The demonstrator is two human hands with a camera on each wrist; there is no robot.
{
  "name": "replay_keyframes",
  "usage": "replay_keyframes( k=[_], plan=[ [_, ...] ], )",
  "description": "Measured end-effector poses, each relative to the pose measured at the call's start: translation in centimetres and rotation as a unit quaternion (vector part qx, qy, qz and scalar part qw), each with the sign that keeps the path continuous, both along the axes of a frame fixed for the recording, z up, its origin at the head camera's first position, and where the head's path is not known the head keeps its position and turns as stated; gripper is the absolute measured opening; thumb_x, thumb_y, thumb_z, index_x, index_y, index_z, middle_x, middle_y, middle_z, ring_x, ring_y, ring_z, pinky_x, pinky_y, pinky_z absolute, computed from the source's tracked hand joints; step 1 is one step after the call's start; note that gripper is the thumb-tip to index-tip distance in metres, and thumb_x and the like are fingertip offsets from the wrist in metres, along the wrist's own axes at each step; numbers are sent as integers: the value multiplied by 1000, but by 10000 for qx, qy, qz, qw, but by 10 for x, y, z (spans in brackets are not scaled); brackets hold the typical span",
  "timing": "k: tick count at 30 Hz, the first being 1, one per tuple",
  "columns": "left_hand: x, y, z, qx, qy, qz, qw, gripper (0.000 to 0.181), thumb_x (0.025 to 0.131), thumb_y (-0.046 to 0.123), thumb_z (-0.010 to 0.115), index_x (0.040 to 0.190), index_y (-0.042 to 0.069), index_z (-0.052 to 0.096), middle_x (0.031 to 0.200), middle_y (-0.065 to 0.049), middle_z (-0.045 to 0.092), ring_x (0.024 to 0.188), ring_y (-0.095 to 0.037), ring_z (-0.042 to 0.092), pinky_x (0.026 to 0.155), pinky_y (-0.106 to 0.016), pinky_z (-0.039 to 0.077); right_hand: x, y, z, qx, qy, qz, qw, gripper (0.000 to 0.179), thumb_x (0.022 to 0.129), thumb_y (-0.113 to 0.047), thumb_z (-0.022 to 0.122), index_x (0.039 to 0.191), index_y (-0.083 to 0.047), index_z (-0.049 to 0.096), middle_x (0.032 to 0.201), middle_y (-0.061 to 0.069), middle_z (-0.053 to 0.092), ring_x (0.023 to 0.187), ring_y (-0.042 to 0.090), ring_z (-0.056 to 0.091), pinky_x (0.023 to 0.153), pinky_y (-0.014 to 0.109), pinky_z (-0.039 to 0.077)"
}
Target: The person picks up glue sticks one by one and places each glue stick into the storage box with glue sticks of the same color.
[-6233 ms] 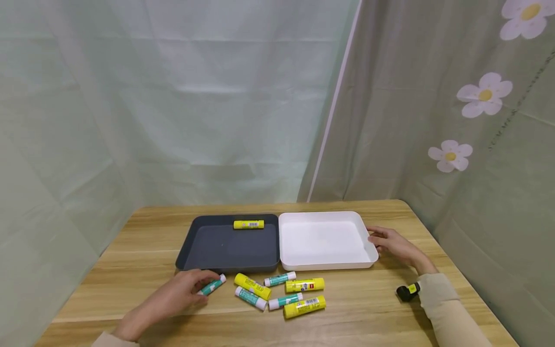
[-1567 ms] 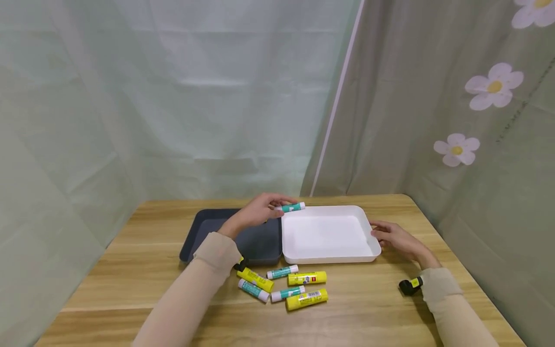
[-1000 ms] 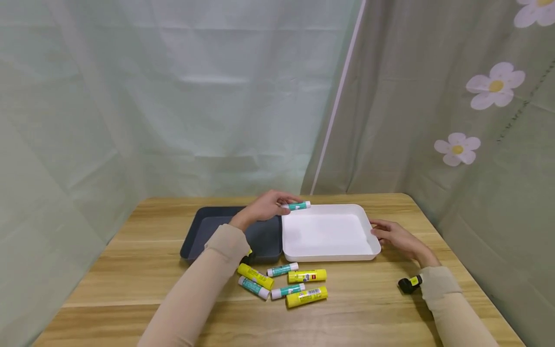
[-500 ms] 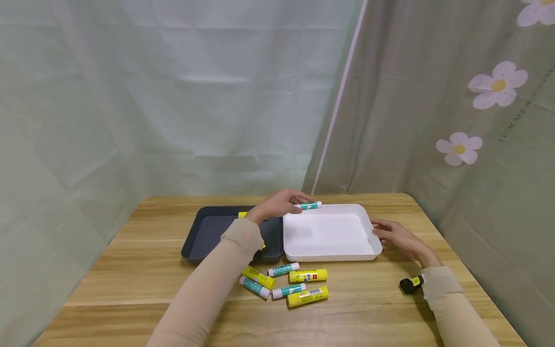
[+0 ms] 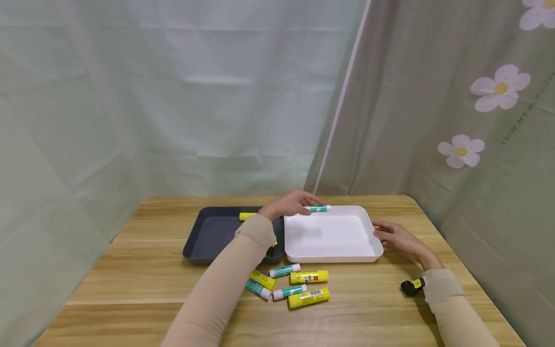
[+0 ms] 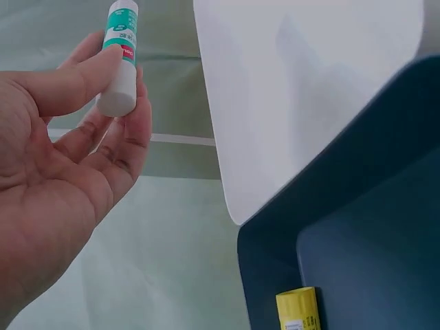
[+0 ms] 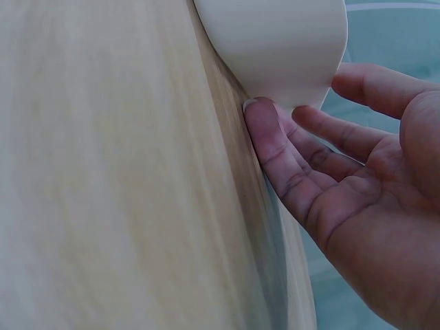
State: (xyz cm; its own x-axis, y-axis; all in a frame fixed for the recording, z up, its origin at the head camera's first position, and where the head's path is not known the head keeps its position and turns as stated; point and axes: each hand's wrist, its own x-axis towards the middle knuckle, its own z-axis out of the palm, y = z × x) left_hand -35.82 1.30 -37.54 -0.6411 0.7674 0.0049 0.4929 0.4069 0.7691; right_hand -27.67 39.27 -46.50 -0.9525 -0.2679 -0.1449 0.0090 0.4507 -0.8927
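My left hand pinches a teal-and-white glue stick between thumb and fingers, over the back left part of the white tray. In the left wrist view the thumb lies across the glue stick, whose white end points back toward the palm. At the white tray's right end rests my right hand; in the right wrist view its loosely extended fingertips touch the tray's outer wall. Left of the white tray, the dark tray holds a yellow glue stick, partly hidden by the left arm.
In front of the trays lie yellow glue sticks and teal-and-white glue sticks on the wooden table, some partly behind the left sleeve. Curtains hang behind. A black wrist camera sits by the right cuff.
The left hand took the teal-and-white glue stick from the table's front left and carried it across the dark tray, moving rightward over the white tray. The right hand stays at the white tray's end.
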Motion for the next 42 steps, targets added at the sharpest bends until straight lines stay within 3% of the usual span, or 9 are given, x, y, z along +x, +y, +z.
replay_keyframes(
  k=[7, 21, 27, 34, 42],
  plan=[
    [-6, 10, 2, -108, -12, 262, 9996, 38, 100, -3, 65, 135, 9, 71, 139, -15, 64, 129, -34, 58, 104, -38, 51, -1, 1, 1, -96, -22, 40, 9999, 68, 108, -24, 58, 158, 12, 29, 140, 29, 55, 105, 16, 63, 86, 26, 55],
    [-17, 28, -2, -585, 10, 360, 9976, 37, 99, -6, 63, 132, 10, 73, 138, -20, 64, 131, -35, 58, 99, -38, 53, 2, 2, 2, -173, -14, 38, 9998, 67, 108, -21, 58, 157, 14, 28, 137, 29, 57, 101, 14, 63, 84, 27, 56],
    [-15, 29, -8, -710, -8, 589, 9957, 37, 100, -3, 63, 132, 12, 72, 137, -17, 65, 130, -31, 58, 101, -38, 52, 5, 0, 4, -216, -51, 31, 9997, 67, 108, -21, 58, 157, 13, 28, 138, 29, 56, 100, 15, 63, 84, 28, 56],
    [-16, 31, -19, -486, -249, 805, 9953, 38, 99, -7, 61, 131, 9, 73, 140, -17, 63, 132, -31, 57, 100, -37, 52, 3, 3, 0, -26, -41, -52, 10000, 69, 108, -25, 59, 158, 12, 29, 138, 28, 57, 102, 17, 63, 85, 28, 56],
    [-12, 36, -23, -651, -99, 811, 9945, 36, 99, -7, 61, 129, 9, 74, 144, -13, 61, 131, -31, 57, 99, -38, 53, 6, 5, -2, -50, -18, -68, 10000, 67, 108, -24, 58, 157, 12, 30, 137, 28, 57, 102, 15, 63, 85, 27, 56]
  ],
)
